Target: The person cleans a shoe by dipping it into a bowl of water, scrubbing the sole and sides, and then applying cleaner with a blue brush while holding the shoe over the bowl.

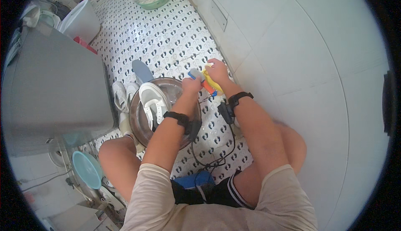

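My left hand (pixel 192 85) is closed on a scrub brush with pale bristles on a blue head (pixel 196 74). An orange handle with a blue tip (pixel 209 88) appears to belong to it. Beside it, my right hand (pixel 219 70) pinches a soft-looking yellow item (pixel 213 82), whose kind I cannot make out. Both hands are close together just past the right rim of a round metal basin (pixel 194 135). A white lace-less shoe (pixel 153 101) leans inside the basin, partly hidden by my left forearm. Some water or suds show in the basin.
A grey-blue insole (pixel 142 71) lies behind the basin. White shoes (pixel 120 96) stand to its left, beside a grey cabinet (pixel 58 89). A green basin with cloth (pixel 154 1) is far off, a light-blue basin (pixel 87 169) lower left. A tiled wall (pixel 292 64) borders the right.
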### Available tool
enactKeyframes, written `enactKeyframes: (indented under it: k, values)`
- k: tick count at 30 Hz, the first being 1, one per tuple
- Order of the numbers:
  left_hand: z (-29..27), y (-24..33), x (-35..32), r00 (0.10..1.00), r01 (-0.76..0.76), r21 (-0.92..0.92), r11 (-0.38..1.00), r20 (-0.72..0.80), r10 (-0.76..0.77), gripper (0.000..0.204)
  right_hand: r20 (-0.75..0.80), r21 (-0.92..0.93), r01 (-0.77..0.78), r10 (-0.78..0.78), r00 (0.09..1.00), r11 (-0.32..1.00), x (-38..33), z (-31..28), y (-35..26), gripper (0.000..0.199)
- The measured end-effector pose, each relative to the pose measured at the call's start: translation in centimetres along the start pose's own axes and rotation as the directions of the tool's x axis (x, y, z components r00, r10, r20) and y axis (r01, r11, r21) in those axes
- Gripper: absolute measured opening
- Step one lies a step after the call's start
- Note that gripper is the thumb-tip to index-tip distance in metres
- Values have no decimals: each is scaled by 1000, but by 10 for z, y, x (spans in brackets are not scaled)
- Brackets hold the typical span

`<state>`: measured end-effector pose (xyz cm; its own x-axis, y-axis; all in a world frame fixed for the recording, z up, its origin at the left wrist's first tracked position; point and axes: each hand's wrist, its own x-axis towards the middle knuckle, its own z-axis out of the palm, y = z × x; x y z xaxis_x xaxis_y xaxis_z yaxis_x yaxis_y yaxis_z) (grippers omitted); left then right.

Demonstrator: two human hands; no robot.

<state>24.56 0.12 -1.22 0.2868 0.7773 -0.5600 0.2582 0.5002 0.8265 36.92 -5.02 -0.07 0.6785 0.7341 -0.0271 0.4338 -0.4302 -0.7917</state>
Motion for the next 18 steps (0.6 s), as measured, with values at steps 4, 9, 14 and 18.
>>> enactKeyframes:
  k: [4,9,14,18]
  values:
    - [13,-15,18,995,55,31,998,-88,-52,30,-8,-26,58,-58,998,998,6,10,9,27]
    - [17,-14,21,995,96,66,993,-18,-95,24,-8,-10,20,-20,1000,1000,7,13,14,25]
    - [16,2,5,980,195,-31,980,41,-194,24,25,21,-32,31,999,999,8,10,14,24]
    - [11,1,8,976,206,-54,977,78,-202,22,34,24,-24,23,999,999,9,12,11,22]
